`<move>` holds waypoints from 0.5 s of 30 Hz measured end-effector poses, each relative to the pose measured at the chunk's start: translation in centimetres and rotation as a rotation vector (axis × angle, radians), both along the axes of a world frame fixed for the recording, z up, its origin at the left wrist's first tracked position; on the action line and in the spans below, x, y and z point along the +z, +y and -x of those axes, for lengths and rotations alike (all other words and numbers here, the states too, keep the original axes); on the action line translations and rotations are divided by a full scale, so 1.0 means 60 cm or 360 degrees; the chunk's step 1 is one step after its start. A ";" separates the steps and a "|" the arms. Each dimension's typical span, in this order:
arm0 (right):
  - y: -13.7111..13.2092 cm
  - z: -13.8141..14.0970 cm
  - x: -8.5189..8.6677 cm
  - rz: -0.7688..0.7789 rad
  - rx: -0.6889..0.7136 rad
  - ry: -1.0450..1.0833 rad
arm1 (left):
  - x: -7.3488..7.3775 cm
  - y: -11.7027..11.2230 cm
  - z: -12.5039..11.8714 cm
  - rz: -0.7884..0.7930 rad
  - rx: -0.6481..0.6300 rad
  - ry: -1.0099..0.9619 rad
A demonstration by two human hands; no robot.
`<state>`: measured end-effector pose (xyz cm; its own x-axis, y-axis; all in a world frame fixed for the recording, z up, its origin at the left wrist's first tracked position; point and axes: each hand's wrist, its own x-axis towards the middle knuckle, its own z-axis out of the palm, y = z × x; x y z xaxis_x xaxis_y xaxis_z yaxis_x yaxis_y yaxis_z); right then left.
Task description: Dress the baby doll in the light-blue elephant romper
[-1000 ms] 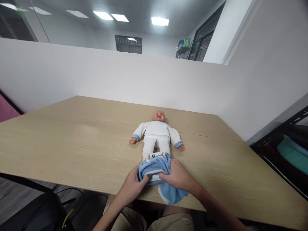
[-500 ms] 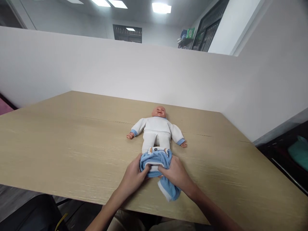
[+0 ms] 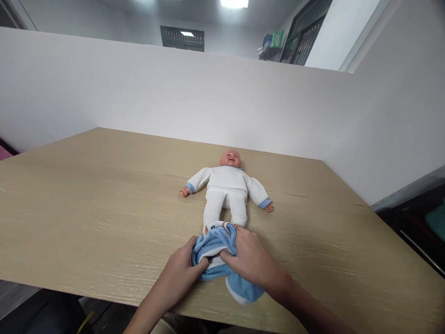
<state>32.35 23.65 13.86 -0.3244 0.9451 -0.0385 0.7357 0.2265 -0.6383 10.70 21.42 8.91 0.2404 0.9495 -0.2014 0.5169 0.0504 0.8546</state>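
Observation:
A baby doll [image 3: 227, 178] lies face up on the table, head away from me, dressed in white with blue cuffs. At its lower legs is a bunched blue-and-white terry garment [image 3: 217, 241]. My left hand [image 3: 182, 266] grips the garment's left side, thumb tucked over the white-trimmed opening. On the other side, my right hand [image 3: 248, 255] grips the same edge with its thumb at the opening. A tube-like part of the garment with a white end hangs below my right hand. The doll's feet are hidden by the cloth.
The wooden table [image 3: 121, 204] reaches a white partition wall [image 3: 174, 93] at the back. Dark furniture [image 3: 410, 227] stands beyond the right edge. Below the near left edge is a black object [image 3: 45, 311].
Both hands have drawn the garment toward me and slightly left, so more of the doll's white legs shows. The view has tilted down a little.

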 end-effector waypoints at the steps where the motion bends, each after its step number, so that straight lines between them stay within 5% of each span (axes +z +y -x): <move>1: 0.000 0.002 -0.004 0.0010 -0.0002 -0.0043 | -0.005 0.000 0.000 -0.0003 -0.0006 0.0023; 8: -0.007 0.016 -0.002 0.0123 0.0015 -0.0243 | -0.031 -0.007 0.004 -0.0031 -0.0080 0.0177; 15: 0.004 -0.007 -0.024 0.0096 0.0129 0.0327 | -0.034 -0.010 -0.004 -0.0180 0.0000 -0.0345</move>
